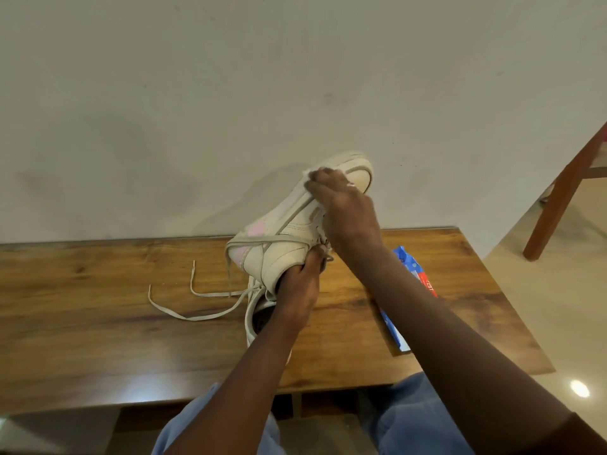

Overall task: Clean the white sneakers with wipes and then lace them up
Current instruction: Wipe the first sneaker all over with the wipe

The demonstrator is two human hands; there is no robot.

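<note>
**Wooden table [98, 323], one sneaker [289, 231] lifted for wiping**

From my feed the sneaker is up off the table, toe tilted away toward the wall [164, 93]. It has a pink patch [256, 231] on the heel side. The left hand [299, 290] grips it at the collar, fingers curled into the opening. The right hand [341, 198] clutches a white wipe [307, 174] against the sole edge near the toe, and the fingers cover most of the wipe. A second sneaker [254, 318] sits on the table under the left wrist, largely blocked by it. Loose laces [184, 315] trail left over the wood. I see a blue-and-red wipes pack [407, 267] to the right, partly hidden by the right forearm. A chair leg [558, 198] stands far right.
</note>
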